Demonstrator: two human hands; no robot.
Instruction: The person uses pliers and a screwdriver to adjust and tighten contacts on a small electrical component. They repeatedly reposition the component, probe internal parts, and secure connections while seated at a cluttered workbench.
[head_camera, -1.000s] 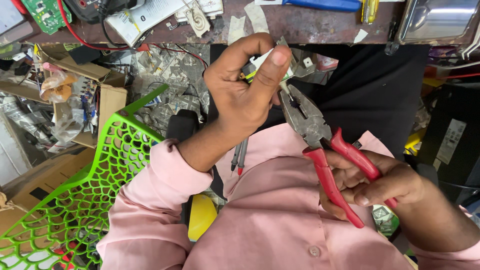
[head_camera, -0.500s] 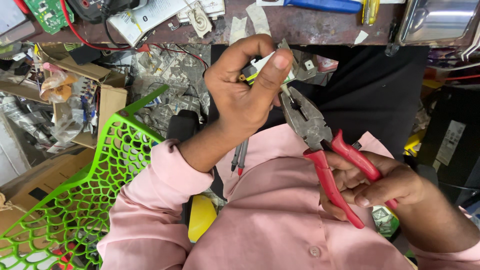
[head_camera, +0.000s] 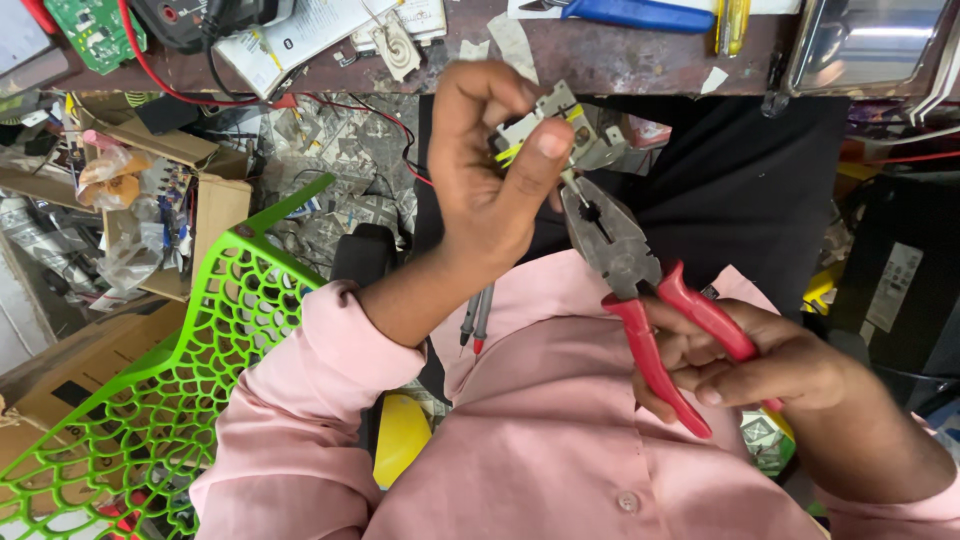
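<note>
The left hand (head_camera: 490, 170) pinched a small metal electrical part with yellow wires (head_camera: 545, 125), held up just below the workbench edge (head_camera: 640, 72). The right hand (head_camera: 750, 365) was closed around the red handles of combination pliers (head_camera: 625, 260), whose nose met the part's underside. The step looked like gripping or bending a tab on the part; a next move would call for a steady squeeze without crushing it. Outward: a green circuit board (head_camera: 90, 25) and a white printed sheet (head_camera: 300, 30) on the bench, brown cardboard boxes (head_camera: 200, 200) at left, and a green lattice chair (head_camera: 150, 400).
</note>
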